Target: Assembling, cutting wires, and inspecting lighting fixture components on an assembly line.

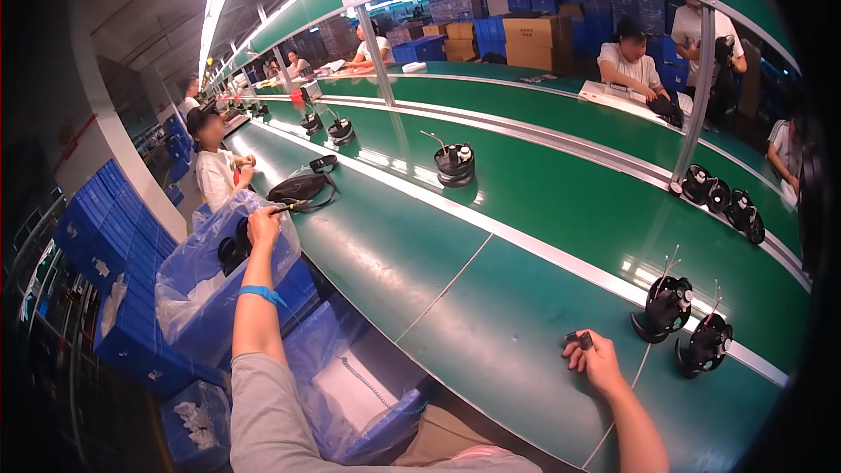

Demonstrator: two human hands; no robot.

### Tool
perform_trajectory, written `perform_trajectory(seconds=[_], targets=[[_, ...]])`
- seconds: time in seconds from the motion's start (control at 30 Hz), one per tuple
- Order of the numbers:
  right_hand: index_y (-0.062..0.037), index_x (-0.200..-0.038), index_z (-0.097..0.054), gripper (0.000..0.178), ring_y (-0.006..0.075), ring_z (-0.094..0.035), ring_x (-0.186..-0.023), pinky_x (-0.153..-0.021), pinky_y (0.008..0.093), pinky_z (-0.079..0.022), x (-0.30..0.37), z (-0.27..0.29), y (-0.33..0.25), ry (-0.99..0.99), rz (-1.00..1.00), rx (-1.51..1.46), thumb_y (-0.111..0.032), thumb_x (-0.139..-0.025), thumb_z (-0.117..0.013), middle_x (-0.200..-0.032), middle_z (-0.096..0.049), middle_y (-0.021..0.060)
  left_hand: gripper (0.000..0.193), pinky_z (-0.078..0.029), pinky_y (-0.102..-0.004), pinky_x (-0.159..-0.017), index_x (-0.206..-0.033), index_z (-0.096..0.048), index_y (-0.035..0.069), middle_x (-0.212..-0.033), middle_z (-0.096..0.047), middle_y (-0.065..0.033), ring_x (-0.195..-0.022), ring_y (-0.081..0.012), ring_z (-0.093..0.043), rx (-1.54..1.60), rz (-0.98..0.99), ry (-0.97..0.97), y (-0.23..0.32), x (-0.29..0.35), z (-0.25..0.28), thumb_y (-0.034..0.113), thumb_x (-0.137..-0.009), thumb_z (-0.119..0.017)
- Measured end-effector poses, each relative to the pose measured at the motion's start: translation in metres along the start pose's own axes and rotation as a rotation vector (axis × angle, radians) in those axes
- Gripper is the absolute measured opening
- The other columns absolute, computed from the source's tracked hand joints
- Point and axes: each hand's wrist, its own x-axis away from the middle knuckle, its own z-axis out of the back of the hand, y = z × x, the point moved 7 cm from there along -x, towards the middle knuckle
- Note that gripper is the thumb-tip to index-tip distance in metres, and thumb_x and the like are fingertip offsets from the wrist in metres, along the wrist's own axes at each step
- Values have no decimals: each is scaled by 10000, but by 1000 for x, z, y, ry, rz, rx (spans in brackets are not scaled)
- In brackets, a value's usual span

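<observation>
My left hand [263,226] reaches over a blue bin [197,307] lined with clear plastic, its fingers closed. Round black parts [233,247] lie in the bin just beside it. What the fingers grip is hidden. A thin dark rod with a yellowish band [284,208] shows at the fingertips; whether it is held, I cannot tell. Black covers sit on some fingertips of my right hand [597,359], which hovers low over the green bench [429,298]. Its fingers are loosely bent and apart, with nothing visible in them. Nearest to it stand two black round assemblies [666,307] with upright wires.
A black bundle with a strap [302,190] lies by the bench edge. More black assemblies [455,165] stand along the green conveyor [543,210]. Below my left arm is a lined blue bin holding a white sheet [350,394]. A co-worker [219,166] sits at left; others work across the line.
</observation>
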Motion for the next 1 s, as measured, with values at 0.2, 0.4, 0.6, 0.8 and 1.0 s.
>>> perform_trajectory(seconds=[0.2, 0.4, 0.6, 0.8, 1.0], targets=[[24, -988, -599, 318, 114, -570, -560, -457, 220, -413, -1, 1, 7, 67, -28, 33, -269, -995, -476, -779, -655, 105, 184, -521, -434, -737, -961, -732, 164, -838, -687, -151, -832, -334, -672, 9, -73, -24, 28, -15, -55, 188, -781, -698], [22, -940, -613, 313, 101, -558, -524, -432, 217, -404, 1, -2, 2, 112, -35, 85, -265, -986, -497, -745, -657, 88, 213, -523, -458, -771, -1032, -719, 151, -930, -687, -166, -884, -367, -658, -149, -47, 118, 25, -47, -54, 195, -830, -665], [22, -924, -618, 285, 98, -554, -511, -434, 216, -408, 1, -1, 3, 127, -49, 110, -243, -963, -521, -730, -661, 83, 208, -514, -455, -740, -1033, -719, 188, -910, -680, -178, -864, -360, -655, -137, -20, 221, -1, -68, -51, 225, -838, -659], [36, -918, -610, 228, 110, -558, -512, -478, 244, -444, 1, -1, 0, 107, 27, 165, -185, -923, -549, -718, -660, 87, 217, -511, -445, -768, -1047, -716, 171, -951, -681, -176, -903, -359, -650, -167, -22, 241, -14, -72, -48, 215, -844, -653], [10, -919, -621, 138, 111, -571, -533, -501, 249, -461, 1, -5, -7, 105, 10, 161, -110, -898, -557, -728, -661, 71, 213, -508, -458, -780, -1021, -728, 175, -946, -685, -166, -899, -366, -651, -174, -54, 219, -27, -73, -56, 230, -822, -677]])
